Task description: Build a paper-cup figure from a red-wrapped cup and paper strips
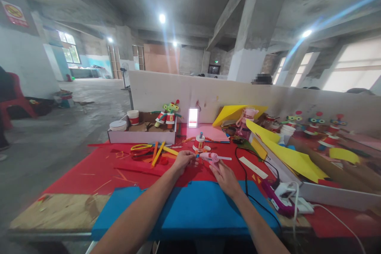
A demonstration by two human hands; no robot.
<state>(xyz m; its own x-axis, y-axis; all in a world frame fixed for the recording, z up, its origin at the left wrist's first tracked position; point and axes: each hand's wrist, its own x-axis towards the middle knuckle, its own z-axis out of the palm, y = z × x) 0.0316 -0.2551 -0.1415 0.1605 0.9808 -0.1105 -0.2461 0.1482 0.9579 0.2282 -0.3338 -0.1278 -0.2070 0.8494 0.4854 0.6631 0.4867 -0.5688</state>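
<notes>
A pink hot glue gun (210, 156) is in my right hand (224, 174), its nozzle turned left and a pale glue stick poking out at the back. My left hand (185, 161) pinches a small blue and orange paper piece (197, 154) right by the nozzle. Whether nozzle and paper touch is too small to tell. Just behind them stands a red-and-white paper cup figure (199, 142) with springy folded arms and a blue folded piece on top. A small white cup-like piece (207, 148) lies at its base.
Scissors (141, 147) and yellow and orange paper strips (158, 154) lie left. A white box (141, 137) holds finished figures (170, 117). Right are a black cable (245, 176), a purple power strip (275, 200) and a box with yellow sheets (293, 160). Blue sheets (205, 210) cover the near edge.
</notes>
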